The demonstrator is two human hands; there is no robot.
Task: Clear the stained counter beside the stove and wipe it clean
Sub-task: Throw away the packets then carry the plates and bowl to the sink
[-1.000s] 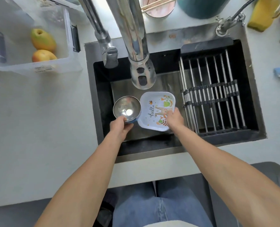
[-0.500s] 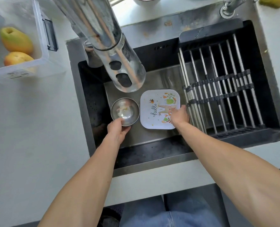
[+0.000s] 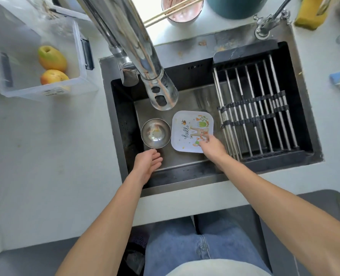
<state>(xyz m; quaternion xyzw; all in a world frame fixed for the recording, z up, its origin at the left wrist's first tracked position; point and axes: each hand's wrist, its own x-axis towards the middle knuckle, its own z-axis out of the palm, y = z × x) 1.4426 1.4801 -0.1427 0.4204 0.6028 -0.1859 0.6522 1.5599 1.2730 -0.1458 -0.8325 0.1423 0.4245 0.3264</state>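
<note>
Now both dishes sit on the sink floor, one grip released and the other resting on the plate.

Right hand (image 3: pixel 211 147) lies with relaxed fingers on the near corner of the square white plastic plate with a printed "hello" picture (image 3: pixel 192 131); left hand (image 3: pixel 148 161) hangs released, just short of the small round steel bowl (image 3: pixel 155 132) beyond it. Plate looks light, stiff and probably slick when wet, best pinched at a rim corner; bowl is rigid, smooth, best taken by its lip. Outward, the chrome tap (image 3: pixel 161 92) overhangs them, the black bar rack (image 3: pixel 254 108) spans the sink's right side, and pale worktop (image 3: pixel 45 156) surrounds everything.
</note>
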